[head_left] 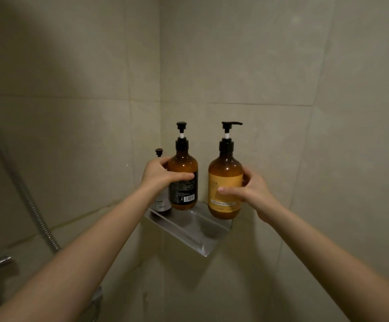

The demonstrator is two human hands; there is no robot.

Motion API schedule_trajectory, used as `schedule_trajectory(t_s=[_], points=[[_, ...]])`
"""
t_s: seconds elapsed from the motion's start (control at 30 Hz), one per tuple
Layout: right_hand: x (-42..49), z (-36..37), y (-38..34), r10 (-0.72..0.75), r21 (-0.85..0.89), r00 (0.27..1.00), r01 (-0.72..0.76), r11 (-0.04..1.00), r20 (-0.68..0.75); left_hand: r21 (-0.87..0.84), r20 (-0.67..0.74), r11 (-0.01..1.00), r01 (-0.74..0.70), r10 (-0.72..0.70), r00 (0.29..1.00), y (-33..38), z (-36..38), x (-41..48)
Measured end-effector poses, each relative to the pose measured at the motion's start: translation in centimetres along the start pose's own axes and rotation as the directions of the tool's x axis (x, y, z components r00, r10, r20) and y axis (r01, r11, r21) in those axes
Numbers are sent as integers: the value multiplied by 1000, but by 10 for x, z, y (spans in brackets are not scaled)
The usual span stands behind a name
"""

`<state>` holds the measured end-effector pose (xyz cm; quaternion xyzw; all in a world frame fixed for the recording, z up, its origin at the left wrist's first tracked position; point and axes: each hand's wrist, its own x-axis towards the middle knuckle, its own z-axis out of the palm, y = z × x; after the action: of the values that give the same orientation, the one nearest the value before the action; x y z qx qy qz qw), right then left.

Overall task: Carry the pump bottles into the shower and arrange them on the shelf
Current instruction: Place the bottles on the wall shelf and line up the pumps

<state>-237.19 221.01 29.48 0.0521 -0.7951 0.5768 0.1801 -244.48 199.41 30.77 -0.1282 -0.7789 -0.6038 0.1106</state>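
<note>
My left hand [159,174] grips an amber pump bottle with a black label [184,182], held upright at the back of the steel corner shelf [190,228]. My right hand [251,190] grips an amber pump bottle with a yellow label [224,189], upright at the shelf's right end. Whether either bottle's base rests on the shelf I cannot tell. A third, smaller pump bottle [163,205] stands on the shelf's left end, mostly hidden behind my left hand, with its black pump head showing above my fingers.
Beige tiled walls meet in the corner behind the shelf. A metal shower hose [23,189] runs down the left wall to a chrome tap [0,261] at the lower left. The front part of the shelf between the bottles is bare.
</note>
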Motion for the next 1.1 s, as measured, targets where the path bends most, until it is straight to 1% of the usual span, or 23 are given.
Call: schedule_trajectory(t_s=[0.17,0.37,0.67,0.83,0.97,1.1], points=[[3,23,19,58,-32,997,-60,998,-49,2,32,1000,27,-27,999,-26,3,17],[6,55,39,152,-94,978,-166,982,-144,91,89,991,99,-107,990,-50,5,31],[8,78,58,243,-97,938,-274,957,-246,66,191,992,105,-116,975,-74,14,31],[3,82,67,251,-99,926,-288,953,-281,85,248,993,83,-102,963,-84,14,34],[0,84,73,228,-72,929,-259,963,-293,65,264,995,79,-94,960,-90,12,38],[-2,87,77,239,-48,924,-265,963,-300,27,277,997,75,-80,958,-96,13,36]])
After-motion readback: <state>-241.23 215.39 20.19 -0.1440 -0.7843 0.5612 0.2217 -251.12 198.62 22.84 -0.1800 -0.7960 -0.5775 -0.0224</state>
